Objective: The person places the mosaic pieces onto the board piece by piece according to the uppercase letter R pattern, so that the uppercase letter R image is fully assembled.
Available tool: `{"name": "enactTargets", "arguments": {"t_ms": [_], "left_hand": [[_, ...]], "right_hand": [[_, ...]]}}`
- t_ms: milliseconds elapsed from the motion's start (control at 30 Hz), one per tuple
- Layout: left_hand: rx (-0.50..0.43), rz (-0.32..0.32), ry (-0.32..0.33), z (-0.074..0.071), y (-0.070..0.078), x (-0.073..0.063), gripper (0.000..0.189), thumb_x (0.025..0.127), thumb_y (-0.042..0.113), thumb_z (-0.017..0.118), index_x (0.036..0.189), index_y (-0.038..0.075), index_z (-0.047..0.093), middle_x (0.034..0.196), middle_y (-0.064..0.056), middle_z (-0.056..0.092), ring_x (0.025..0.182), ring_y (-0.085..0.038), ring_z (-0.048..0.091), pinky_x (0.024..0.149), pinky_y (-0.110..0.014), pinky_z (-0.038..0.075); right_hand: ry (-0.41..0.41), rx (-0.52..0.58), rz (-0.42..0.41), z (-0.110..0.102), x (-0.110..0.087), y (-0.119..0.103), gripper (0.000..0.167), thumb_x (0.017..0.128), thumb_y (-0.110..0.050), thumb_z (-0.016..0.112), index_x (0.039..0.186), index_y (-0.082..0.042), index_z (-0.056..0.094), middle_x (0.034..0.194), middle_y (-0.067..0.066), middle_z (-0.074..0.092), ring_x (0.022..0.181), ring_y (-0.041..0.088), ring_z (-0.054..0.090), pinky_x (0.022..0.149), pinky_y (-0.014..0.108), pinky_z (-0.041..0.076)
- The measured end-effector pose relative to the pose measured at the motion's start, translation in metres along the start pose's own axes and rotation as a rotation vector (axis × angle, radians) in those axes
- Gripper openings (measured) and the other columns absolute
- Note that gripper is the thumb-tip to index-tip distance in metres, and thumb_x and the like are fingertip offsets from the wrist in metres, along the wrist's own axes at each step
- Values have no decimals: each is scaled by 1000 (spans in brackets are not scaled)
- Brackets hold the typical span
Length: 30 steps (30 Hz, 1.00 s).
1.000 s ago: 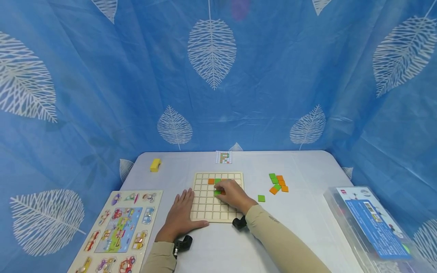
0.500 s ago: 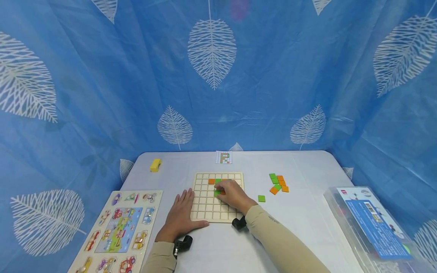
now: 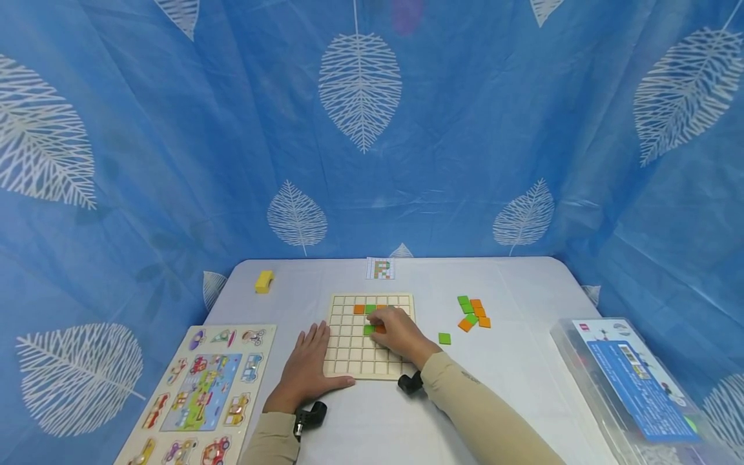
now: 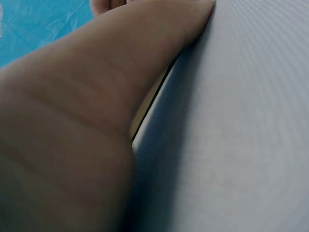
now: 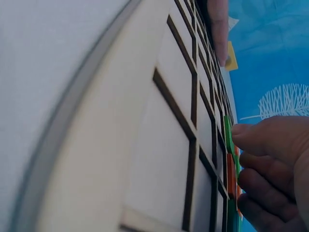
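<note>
A wooden grid board (image 3: 351, 354) lies on the table. My left hand (image 3: 309, 367) rests flat at its left edge, fingers straight and thumb spread along the near corner; the left wrist view shows mostly the thumb side (image 4: 96, 92). My right hand (image 3: 400, 332) is over the board's upper middle with curled fingers. An orange tile (image 3: 359, 309) and a green tile (image 3: 371, 309) lie in an upper row; a lower green tile (image 3: 369, 330) sits beside the fingertips. In the right wrist view the thumb (image 5: 251, 134) is right at a green tile (image 5: 228, 133); I cannot tell whether it pinches one.
Several loose green and orange tiles (image 3: 479, 311) lie to the right, with one green tile (image 3: 444, 338) nearer. A pattern card (image 3: 380, 268) and yellow block (image 3: 264, 281) lie at the back. A picture puzzle (image 3: 261, 330) is left, a clear plastic box (image 3: 572, 361) right.
</note>
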State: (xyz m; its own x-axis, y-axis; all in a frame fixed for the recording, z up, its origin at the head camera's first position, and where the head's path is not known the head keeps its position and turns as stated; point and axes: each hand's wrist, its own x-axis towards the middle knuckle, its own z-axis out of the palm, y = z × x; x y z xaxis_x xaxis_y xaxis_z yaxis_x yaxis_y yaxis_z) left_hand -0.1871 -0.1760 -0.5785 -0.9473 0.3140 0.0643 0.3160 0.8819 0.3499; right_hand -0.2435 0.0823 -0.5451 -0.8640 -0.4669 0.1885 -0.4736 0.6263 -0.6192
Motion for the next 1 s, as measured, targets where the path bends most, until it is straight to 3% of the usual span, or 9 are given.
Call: {"name": "enactTargets", "arguments": {"t_ms": [333, 667, 1000], "left_hand": [[-6, 10, 13, 1, 1, 0, 138, 70, 91, 68, 164, -4, 28, 170, -18, 26, 157, -36, 18, 126, -53, 12], [-5, 12, 18, 1, 0, 0, 138, 70, 89, 69, 164, -3, 28, 170, -17, 25, 158, -35, 17, 127, -52, 12], [-22, 10, 22, 2, -1, -1, 139, 69, 90, 69, 164, -3, 29, 170, -17, 26, 158, -35, 17, 127, -51, 11]], "right_hand": [[12, 7, -15, -7, -8, -1, 35, 94, -8, 82, 128, -3, 73, 118, 4, 73, 109, 19, 69, 95, 35, 57], [44, -53, -54, -22, -21, 11, 36, 93, -10, 83, 127, -3, 74, 117, 5, 74, 107, 20, 70, 92, 35, 58], [74, -41, 21, -38, -33, 20, 34, 91, -9, 84, 124, -5, 76, 116, 3, 74, 110, 20, 68, 97, 41, 57]]}}
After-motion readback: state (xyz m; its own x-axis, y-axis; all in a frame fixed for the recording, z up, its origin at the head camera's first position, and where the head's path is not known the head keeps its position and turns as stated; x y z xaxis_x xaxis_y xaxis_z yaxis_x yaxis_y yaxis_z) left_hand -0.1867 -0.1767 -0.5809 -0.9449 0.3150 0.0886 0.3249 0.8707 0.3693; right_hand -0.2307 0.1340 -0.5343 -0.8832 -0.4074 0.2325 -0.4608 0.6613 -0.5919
